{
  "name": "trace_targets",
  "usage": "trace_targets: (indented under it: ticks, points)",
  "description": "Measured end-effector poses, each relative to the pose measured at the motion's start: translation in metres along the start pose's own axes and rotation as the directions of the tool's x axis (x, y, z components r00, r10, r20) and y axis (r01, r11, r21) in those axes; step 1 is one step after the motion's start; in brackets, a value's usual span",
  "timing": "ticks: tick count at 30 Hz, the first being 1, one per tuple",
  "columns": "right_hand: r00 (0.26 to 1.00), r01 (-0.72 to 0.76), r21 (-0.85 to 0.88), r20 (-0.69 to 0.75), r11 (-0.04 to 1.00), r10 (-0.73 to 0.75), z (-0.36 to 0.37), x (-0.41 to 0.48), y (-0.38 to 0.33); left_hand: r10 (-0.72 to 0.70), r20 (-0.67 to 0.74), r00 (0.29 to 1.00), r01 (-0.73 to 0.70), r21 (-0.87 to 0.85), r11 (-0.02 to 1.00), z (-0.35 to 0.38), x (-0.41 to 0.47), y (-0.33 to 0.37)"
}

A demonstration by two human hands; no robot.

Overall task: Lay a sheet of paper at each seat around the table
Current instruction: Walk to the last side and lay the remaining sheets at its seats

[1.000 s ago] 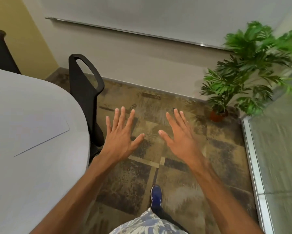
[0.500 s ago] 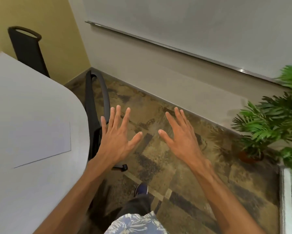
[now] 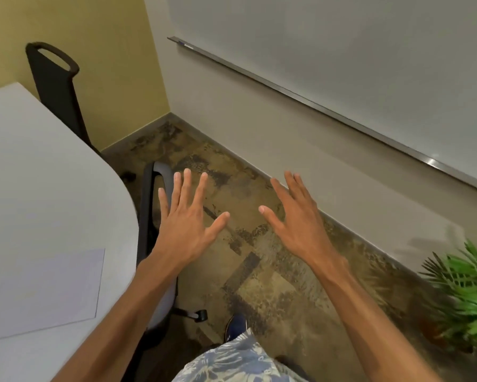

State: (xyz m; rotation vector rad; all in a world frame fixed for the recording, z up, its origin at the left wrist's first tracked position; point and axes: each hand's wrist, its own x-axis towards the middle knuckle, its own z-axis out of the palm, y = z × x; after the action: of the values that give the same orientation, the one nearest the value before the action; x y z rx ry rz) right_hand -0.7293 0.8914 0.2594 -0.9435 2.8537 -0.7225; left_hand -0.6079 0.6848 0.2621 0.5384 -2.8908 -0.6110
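Note:
A white sheet of paper lies flat on the white table at the left, close to the table's rounded edge. My left hand hovers over the floor and the back of the near chair, fingers spread, holding nothing. My right hand hovers beside it over the carpet, also spread and empty. Neither hand touches the paper or the table. The near chair is pushed in at the seat by the sheet.
A second black chair stands at the table's far side, against the yellow wall. A whiteboard with a metal tray runs along the wall ahead. A potted plant stands at the right. Patterned carpet lies between table and wall.
The view has swung to the left: the plant slid toward the right edge and the far chair and yellow wall came into view. Both hands stay spread and empty in front of me.

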Motion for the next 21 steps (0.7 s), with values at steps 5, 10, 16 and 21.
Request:
trace_targets:
  ticks: [5, 10, 16, 21]
  points:
    - [0.999, 0.037, 0.008, 0.034, 0.999, -0.037, 0.007, 0.090, 0.003, -0.080, 0.003, 0.997, 0.080, -0.022, 0.997, -0.002, 0.063, -0.016]
    - [0.991, 0.101, 0.032, 0.090, 0.994, -0.103, 0.019, 0.178, 0.004, -0.181, -0.029, 0.983, 0.181, -0.008, 0.984, 0.001, 0.117, -0.036]
    - [0.963, 0.208, 0.105, 0.155, 0.972, -0.223, 0.043, 0.293, 0.004, -0.320, -0.095, 0.943, 0.319, -0.030, 0.947, 0.012, 0.191, -0.066]
    - [0.906, 0.338, 0.143, 0.219, 0.930, -0.363, 0.059, 0.387, -0.007, -0.462, -0.121, 0.879, 0.460, -0.042, 0.887, 0.008, 0.251, -0.085]
